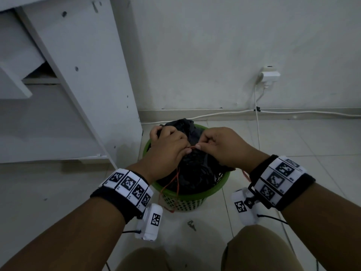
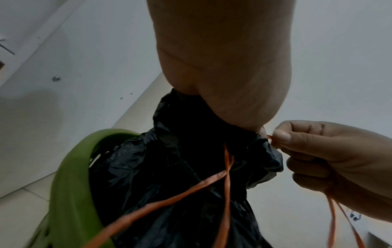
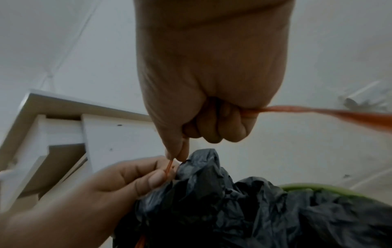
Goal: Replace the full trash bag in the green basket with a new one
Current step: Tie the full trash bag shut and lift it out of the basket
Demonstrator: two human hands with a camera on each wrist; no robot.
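Observation:
A green perforated basket (image 1: 187,196) stands on the tiled floor with a full black trash bag (image 1: 197,169) gathered at its top. An orange string (image 1: 192,147) runs round the bag's neck. My left hand (image 1: 168,149) grips the bunched neck and pinches the string. My right hand (image 1: 218,145) pinches the string just beside it, with the rest running through its curled fingers. Loose string ends (image 2: 227,193) hang down over the bag (image 2: 169,184) and the basket rim (image 2: 72,176). In the right wrist view the string (image 3: 318,112) trails out of my fist above the bag (image 3: 233,201).
A white cabinet (image 1: 82,75) stands close on the basket's left. The wall behind carries a socket with a plug (image 1: 269,75) and white cables (image 1: 257,118) along the skirting. A small dark object (image 1: 191,224) lies on the floor before my knees.

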